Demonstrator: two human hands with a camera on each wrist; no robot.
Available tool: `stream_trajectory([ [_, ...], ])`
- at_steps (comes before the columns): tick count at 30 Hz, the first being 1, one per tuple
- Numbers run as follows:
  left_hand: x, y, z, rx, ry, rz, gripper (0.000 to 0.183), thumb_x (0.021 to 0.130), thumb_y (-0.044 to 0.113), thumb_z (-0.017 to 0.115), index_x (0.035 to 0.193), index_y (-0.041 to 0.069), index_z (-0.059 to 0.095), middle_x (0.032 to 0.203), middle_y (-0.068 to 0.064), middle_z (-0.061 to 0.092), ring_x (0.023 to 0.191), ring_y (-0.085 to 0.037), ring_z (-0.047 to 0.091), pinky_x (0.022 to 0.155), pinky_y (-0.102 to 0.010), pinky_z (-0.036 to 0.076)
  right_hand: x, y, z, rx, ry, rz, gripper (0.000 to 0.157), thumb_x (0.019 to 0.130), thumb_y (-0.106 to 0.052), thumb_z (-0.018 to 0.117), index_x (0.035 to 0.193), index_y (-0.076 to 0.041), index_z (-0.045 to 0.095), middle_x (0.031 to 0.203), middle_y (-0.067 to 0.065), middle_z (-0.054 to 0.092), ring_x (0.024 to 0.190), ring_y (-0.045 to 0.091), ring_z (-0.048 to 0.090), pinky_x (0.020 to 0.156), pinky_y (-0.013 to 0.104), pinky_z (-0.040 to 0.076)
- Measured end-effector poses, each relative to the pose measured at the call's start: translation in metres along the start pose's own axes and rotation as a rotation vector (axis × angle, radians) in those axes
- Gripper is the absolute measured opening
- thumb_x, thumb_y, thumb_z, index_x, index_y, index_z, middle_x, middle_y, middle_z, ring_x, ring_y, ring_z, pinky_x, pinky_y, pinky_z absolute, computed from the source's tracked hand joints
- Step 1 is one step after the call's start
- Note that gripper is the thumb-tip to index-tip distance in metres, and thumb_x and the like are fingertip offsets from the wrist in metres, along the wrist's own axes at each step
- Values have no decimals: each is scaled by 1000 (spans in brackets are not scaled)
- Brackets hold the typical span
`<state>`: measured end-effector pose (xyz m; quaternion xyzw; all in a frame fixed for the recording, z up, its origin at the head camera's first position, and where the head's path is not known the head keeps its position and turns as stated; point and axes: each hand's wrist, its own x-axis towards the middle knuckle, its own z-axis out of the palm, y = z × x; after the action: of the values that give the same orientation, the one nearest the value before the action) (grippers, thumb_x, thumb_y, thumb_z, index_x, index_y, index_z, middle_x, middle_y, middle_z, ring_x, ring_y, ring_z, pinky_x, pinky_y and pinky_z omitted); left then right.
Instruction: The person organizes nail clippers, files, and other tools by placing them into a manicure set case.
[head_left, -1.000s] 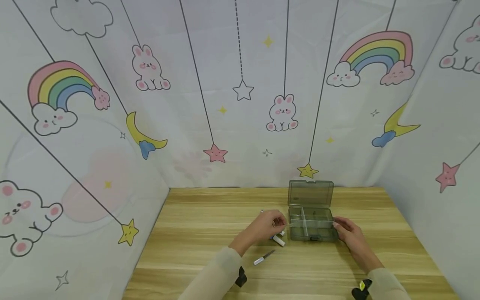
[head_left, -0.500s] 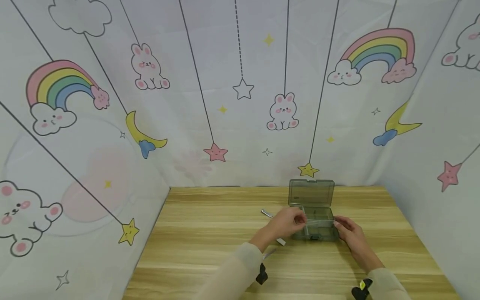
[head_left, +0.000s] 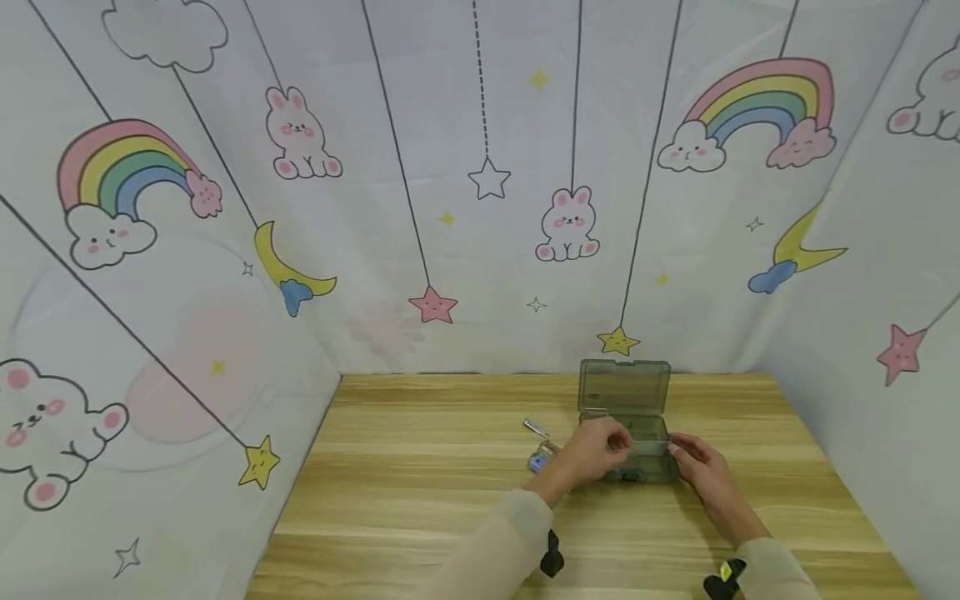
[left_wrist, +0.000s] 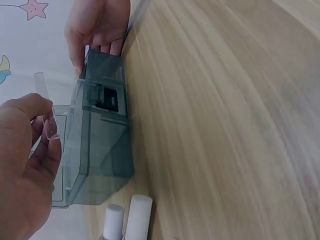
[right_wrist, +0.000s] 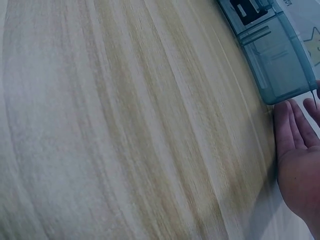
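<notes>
A translucent grey-green plastic storage box [head_left: 651, 471] stands on the table with its lid [head_left: 624, 387] raised at the back. Thumb and fingers of my left hand [head_left: 596, 450] pinch a thin clear plastic divider [left_wrist: 51, 125] above the open compartments; that strip is hard to make out in the head view. At the box's right end is my right hand [head_left: 705, 471], its thumb on the upper edge and its fingers against the side wall. In the right wrist view, those fingers lie along the box's end.
Left of the box lie a small silver metal tool [head_left: 535, 428] and a blue item [head_left: 537, 463]. Two white cylindrical pieces [left_wrist: 137, 217] lie near the box's left end. Behind the wood-grain table [head_left: 420, 517] hangs a white cloth wall [head_left: 495, 250] printed with cartoons.
My left hand has moved right, from beside the box to above its compartments, carrying the clear divider. My right hand has stayed at the box's right end.
</notes>
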<state>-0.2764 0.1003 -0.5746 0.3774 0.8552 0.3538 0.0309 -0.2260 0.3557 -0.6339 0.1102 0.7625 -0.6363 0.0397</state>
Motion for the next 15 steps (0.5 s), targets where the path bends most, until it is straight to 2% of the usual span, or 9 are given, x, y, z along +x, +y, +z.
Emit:
stream_trajectory([
  [4, 5, 4, 6, 16, 25, 4, 6, 103, 15, 71, 106, 14, 76, 98, 10, 66, 84, 7, 56, 76, -6, 47, 1, 0, 0, 7, 2, 5, 72, 107, -46, 62, 160, -2, 40, 147, 3, 52, 111, -9, 53, 90, 19, 51],
  [9, 11, 6, 15, 31, 31, 1, 6, 103, 16, 72, 104, 15, 77, 97, 11, 65, 83, 8, 55, 75, -5, 45, 1, 0, -1, -1, 2, -2, 70, 108, -45, 60, 159, -2, 41, 153, 11, 49, 111, -8, 53, 90, 20, 51],
  [15, 10, 7, 24, 55, 44, -66, 5, 102, 19, 73, 104, 18, 78, 96, 14, 64, 82, 8, 55, 73, -5, 45, 0, 0, 0, -2, -5, 3, 70, 108, -45, 60, 160, -2, 40, 156, 15, 46, 112, -8, 52, 90, 19, 51],
])
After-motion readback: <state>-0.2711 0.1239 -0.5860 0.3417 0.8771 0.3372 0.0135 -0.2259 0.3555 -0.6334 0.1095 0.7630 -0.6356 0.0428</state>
